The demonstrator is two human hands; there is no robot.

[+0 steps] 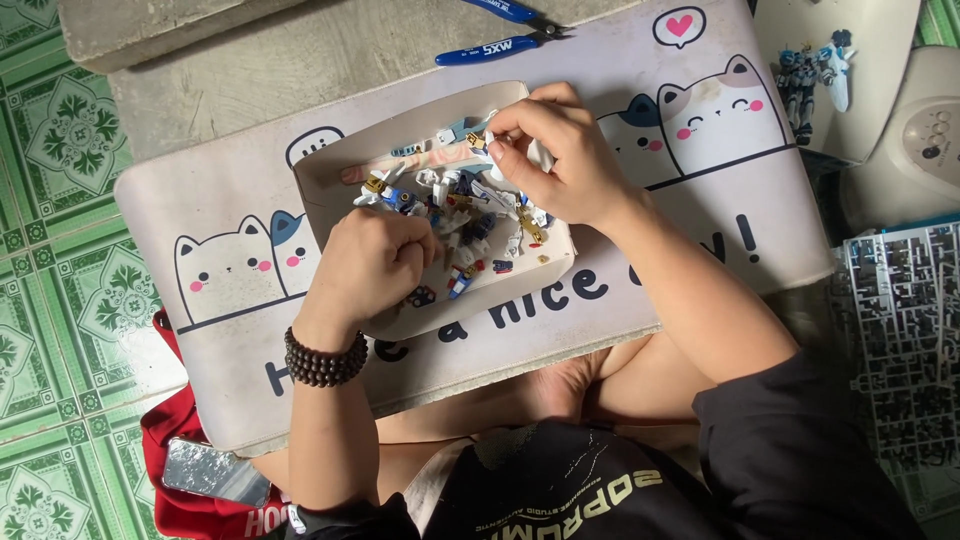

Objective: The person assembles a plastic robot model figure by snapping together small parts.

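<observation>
A shallow white cardboard box (330, 190) lies on a pale desk mat (220, 200) printed with cartoon cats. It holds several small model-kit parts (470, 215) in white, blue, red and gold. My left hand (368, 262), with a dark bead bracelet on its wrist, is curled over the box's near side, fingers closed among the parts; what it pinches is hidden. My right hand (555, 150) hovers over the box's far right corner and pinches a small white part (540, 155) between thumb and fingers.
Blue-handled nippers (495, 48) lie at the mat's far edge. An assembled white and blue robot figure (812, 72) lies on a white surface at top right. A grey parts sprue (900, 320) sits right. A phone (212, 470) on red cloth lies lower left, above green patterned floor tiles.
</observation>
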